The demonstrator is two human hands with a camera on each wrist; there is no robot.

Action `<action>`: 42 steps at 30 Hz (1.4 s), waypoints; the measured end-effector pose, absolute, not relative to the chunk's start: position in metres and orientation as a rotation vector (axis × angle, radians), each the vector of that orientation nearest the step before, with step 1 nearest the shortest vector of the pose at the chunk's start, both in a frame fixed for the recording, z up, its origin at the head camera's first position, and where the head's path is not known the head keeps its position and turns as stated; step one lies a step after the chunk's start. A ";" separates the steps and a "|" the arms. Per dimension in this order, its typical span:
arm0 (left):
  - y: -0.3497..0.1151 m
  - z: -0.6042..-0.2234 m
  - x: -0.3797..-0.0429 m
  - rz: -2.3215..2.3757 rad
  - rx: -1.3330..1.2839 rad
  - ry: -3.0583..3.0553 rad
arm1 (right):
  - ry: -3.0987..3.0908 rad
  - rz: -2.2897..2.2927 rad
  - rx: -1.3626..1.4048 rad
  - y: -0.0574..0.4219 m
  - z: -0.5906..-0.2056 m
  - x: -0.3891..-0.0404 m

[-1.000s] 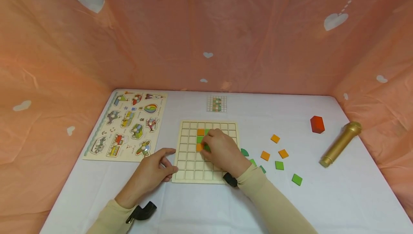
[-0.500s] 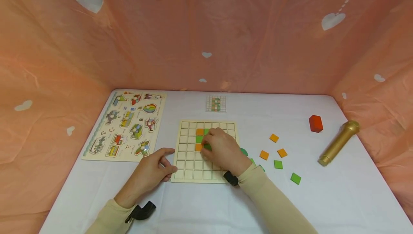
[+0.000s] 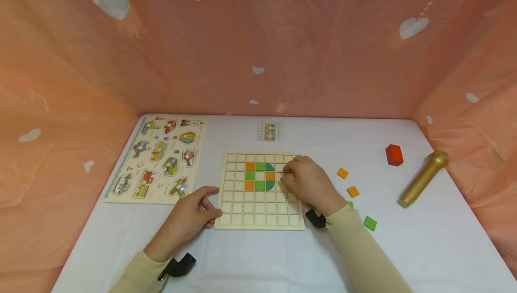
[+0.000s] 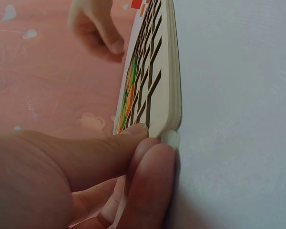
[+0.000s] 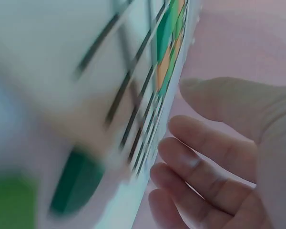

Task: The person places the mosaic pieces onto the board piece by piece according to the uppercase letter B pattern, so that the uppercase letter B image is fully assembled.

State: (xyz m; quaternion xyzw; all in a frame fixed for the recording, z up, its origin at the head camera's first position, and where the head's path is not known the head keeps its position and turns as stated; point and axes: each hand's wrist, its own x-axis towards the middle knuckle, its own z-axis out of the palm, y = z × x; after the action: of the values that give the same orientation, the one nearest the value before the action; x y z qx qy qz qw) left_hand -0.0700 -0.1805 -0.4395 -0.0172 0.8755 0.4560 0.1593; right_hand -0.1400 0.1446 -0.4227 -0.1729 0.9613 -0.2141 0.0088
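Observation:
A light wooden grid board [image 3: 238, 219] lies mid-table, with orange, green and dark green tiles set in a ring round one bare cell. At its left edge is my left hand [image 3: 190, 214], thumb and fingertips gripping the lower left corner in the left wrist view. My right hand [image 3: 308, 178] hovers over the board's right side, thumb and fingers apart, with nothing between them. The nearest set tiles are an orange square [image 3: 270, 176] and a dark green rounded piece [image 3: 269, 185]. In the right wrist view, a loose dark green piece [image 5: 76, 183] lies beside the board.
To the right lie loose orange tiles [image 3: 353, 191] and green tiles [image 3: 370, 223], some hidden by the right arm. Farther right are a red block [image 3: 394, 155] and a gold cylinder [image 3: 423, 180]. A pattern card [image 3: 270, 131] lies behind the board, a picture puzzle [image 3: 135, 160] at left.
My right hand has moved right, off the tiles, uncovering the right part of the ring. The left hand stays at the board's edge.

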 end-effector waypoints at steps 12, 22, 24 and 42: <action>-0.182 -0.442 -0.068 1.303 -0.056 2.500 | 3.035 -0.641 -0.286 0.223 -0.425 -0.114; -0.183 -0.442 -0.069 1.314 -0.048 2.495 | 3.047 -0.557 -0.280 0.264 -0.419 -0.093; -0.183 -0.442 -0.069 1.317 -0.050 2.494 | 3.050 -0.540 -0.294 0.268 -0.420 -0.089; -0.181 -0.442 -0.070 1.323 -0.048 2.491 | 3.043 -0.488 -0.328 0.285 -0.424 -0.060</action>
State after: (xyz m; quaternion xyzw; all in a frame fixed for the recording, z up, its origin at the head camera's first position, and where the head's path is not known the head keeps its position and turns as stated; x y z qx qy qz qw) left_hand -0.0698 -0.1815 -0.4420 -0.0169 0.8717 0.4629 0.1598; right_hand -0.0601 0.2850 -0.4240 -0.1057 0.9816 -0.1573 0.0214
